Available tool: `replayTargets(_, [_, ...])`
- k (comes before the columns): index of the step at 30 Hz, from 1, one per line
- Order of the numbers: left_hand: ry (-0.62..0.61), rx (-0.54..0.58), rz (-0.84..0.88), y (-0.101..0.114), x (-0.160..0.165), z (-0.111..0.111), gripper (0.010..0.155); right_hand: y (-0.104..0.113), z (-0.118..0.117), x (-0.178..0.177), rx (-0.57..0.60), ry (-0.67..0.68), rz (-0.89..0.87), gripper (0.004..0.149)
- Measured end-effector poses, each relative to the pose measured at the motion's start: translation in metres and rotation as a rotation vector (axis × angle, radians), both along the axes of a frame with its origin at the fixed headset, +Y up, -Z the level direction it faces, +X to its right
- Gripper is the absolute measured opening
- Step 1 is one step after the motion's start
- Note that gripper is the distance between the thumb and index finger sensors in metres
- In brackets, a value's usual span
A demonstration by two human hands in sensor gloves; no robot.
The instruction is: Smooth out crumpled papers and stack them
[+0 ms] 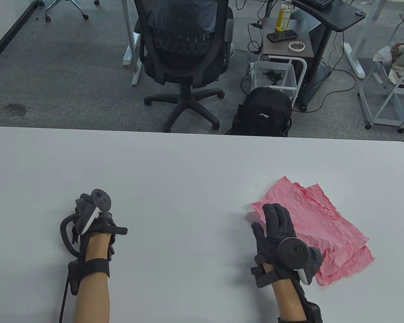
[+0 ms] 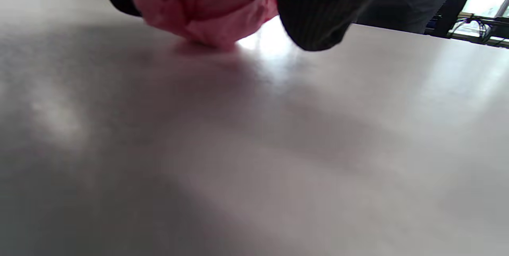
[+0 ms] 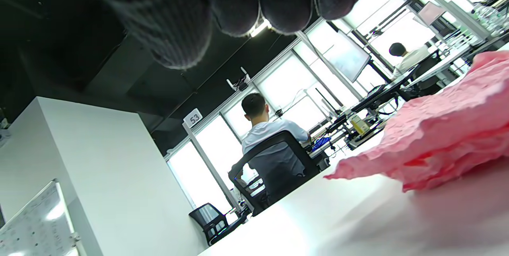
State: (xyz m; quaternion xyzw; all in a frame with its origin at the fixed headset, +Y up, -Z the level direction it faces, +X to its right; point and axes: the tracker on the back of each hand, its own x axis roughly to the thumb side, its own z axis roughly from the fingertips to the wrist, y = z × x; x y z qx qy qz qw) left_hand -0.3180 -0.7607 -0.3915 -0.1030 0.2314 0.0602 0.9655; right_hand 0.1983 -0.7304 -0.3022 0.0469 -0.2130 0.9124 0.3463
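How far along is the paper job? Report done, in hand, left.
Done: flattened pink sheets lie stacked on the table, right hand open, fingers spread over their near edge. In hand: the left hand grips a crumpled pink paper ball. Left: flatten that ball and add it to the stack.

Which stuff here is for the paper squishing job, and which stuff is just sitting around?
For the job:
- flattened pink sheets, stacked on the table
- crumpled pink ball, held in the left hand
- right hand, open above the sheets

Just lying about:
- office chair
- black backpack
- yellow bottle
- tape roll
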Motion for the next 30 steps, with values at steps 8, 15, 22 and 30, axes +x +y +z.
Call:
replayTargets(8, [-0.097,0.178,0.009,0.013,-0.003,0.016,0.058,-0.005,-0.001,-0.016,-0.023,0.092,0.034,0.063])
replayTargets(15, [-0.241,0.467,0.107,0.030,0.003,0.062,0.058,-0.007,0.001,-0.026,-0.032,0.150,0.012,0.062])
replayTargets(22, [-0.356,0.619,0.138,0.041,0.027,0.101,0.060,-0.008,0.010,-0.057,-0.030,0.280,0.022,0.062])
replayTargets(30, [-0.569,0.778,0.190,0.058,0.067,0.122,0.062,-0.017,0.013,-0.079,-0.015,0.387,0.057,0.061])
